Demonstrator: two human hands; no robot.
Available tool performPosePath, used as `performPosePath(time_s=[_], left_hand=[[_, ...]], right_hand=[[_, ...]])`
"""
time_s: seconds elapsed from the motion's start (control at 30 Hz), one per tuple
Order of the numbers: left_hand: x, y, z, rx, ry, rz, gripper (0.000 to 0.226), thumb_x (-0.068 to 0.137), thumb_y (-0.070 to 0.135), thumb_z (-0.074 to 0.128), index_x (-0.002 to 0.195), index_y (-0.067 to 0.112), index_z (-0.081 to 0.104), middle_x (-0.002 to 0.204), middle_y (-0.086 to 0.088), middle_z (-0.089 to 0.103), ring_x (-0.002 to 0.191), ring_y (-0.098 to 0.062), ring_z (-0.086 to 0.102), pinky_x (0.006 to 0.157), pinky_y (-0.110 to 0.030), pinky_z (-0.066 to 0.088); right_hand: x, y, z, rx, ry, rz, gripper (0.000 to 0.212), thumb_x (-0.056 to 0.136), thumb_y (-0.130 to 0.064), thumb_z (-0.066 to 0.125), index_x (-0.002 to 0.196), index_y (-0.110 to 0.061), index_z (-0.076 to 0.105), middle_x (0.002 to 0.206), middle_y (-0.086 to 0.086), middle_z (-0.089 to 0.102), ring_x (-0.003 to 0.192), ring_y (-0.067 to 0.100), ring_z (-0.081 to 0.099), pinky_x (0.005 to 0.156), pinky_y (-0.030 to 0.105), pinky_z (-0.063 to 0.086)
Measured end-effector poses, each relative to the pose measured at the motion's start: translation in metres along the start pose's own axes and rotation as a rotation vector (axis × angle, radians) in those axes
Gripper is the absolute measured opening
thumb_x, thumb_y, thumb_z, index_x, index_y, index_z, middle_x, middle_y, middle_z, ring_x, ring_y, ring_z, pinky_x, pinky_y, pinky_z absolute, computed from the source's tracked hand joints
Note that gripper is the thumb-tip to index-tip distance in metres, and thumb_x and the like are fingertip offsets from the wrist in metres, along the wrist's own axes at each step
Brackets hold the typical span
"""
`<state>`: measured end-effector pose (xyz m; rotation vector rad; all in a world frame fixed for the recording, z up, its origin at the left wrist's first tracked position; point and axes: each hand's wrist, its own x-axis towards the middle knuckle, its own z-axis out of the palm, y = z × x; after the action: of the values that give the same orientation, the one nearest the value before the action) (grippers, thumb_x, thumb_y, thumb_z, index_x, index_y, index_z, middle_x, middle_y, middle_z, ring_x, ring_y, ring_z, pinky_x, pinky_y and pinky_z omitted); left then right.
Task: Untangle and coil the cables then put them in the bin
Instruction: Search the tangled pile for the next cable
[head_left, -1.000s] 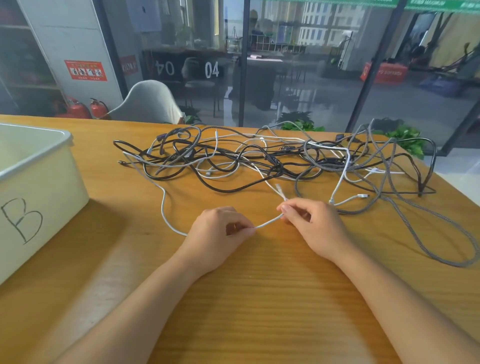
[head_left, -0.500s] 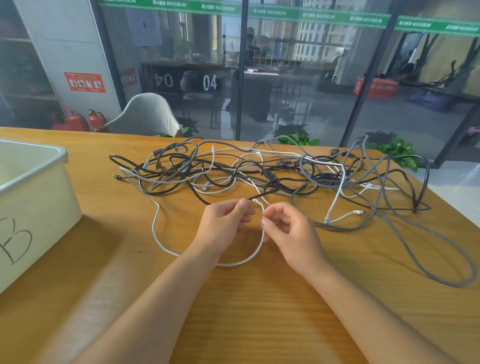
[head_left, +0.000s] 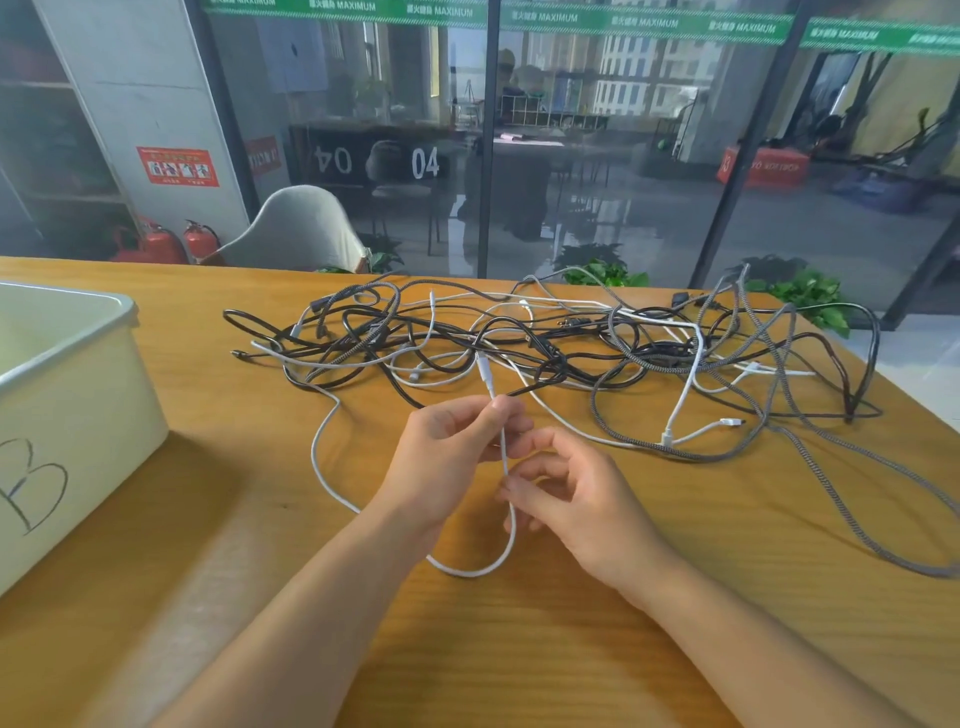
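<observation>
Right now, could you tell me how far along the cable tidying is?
Barely begun. Nothing looks finished: the part of the bin in view shows no cables, and the tangled pile of black, grey and white leads covers the table. In hand: the left hand pinches a white cable near its plug while the right hand holds it lower, forming a first loop. Left: freeing, coiling and binning everything.

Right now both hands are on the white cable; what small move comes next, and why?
Probably bring the right hand round to lay a second loop into the left hand. The white cable forms only one loop below the hands, and its far run still lies by the tangle.
</observation>
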<state>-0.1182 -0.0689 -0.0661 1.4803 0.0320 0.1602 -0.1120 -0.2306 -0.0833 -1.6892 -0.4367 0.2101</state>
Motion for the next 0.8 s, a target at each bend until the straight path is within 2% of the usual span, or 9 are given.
performPosePath(time_s=[0.13, 0.23, 0.37, 0.57, 0.8], left_hand=[[-0.004, 0.006, 0.0, -0.1, -0.019, 0.013, 0.028, 0.106, 0.022, 0.054, 0.105, 0.007, 0.077, 0.101, -0.014, 0.078, 0.094, -0.021, 0.073, 0.083, -0.034, 0.057], [-0.008, 0.012, 0.001, -0.159, -0.053, 0.022, 0.031, 0.108, 0.024, 0.051, 0.108, 0.006, 0.077, 0.105, -0.015, 0.078, 0.097, -0.021, 0.071, 0.086, -0.032, 0.055], [-0.012, 0.015, 0.006, -0.222, -0.11, 0.026, 0.043, 0.107, 0.035, 0.046, 0.114, 0.004, 0.075, 0.109, -0.017, 0.077, 0.099, -0.024, 0.07, 0.092, -0.035, 0.055], [-0.017, 0.02, 0.01, -0.237, -0.234, 0.03, 0.053, 0.105, 0.041, 0.04, 0.122, 0.002, 0.071, 0.115, -0.019, 0.075, 0.104, -0.027, 0.07, 0.093, -0.033, 0.055], [-0.022, 0.027, 0.011, -0.215, -0.272, 0.037, 0.052, 0.107, 0.039, 0.037, 0.124, 0.003, 0.07, 0.116, -0.019, 0.075, 0.105, -0.027, 0.07, 0.095, -0.033, 0.055]], right_hand=[[-0.007, -0.01, 0.007, 0.303, -0.066, 0.213, 0.014, 0.105, -0.019, 0.057, 0.108, -0.007, 0.062, 0.079, 0.008, 0.067, 0.077, 0.028, 0.071, 0.077, 0.036, 0.051], [-0.012, -0.016, 0.013, 0.491, -0.186, 0.286, 0.023, 0.104, -0.028, 0.052, 0.095, -0.009, 0.063, 0.073, 0.006, 0.057, 0.071, 0.026, 0.064, 0.074, 0.033, 0.05], [-0.014, -0.017, 0.016, 0.463, -0.241, 0.255, 0.025, 0.104, -0.028, 0.051, 0.087, -0.01, 0.059, 0.067, 0.0, 0.04, 0.057, 0.016, 0.042, 0.059, 0.025, 0.036], [-0.014, -0.016, 0.015, 0.373, -0.248, 0.188, 0.027, 0.098, -0.037, 0.055, 0.084, -0.013, 0.059, 0.067, -0.002, 0.026, 0.059, 0.015, 0.018, 0.061, 0.03, 0.021], [-0.014, -0.016, 0.012, 0.402, -0.257, 0.198, 0.028, 0.099, -0.035, 0.055, 0.082, -0.013, 0.059, 0.062, -0.004, 0.021, 0.052, 0.012, 0.018, 0.055, 0.023, 0.029]])
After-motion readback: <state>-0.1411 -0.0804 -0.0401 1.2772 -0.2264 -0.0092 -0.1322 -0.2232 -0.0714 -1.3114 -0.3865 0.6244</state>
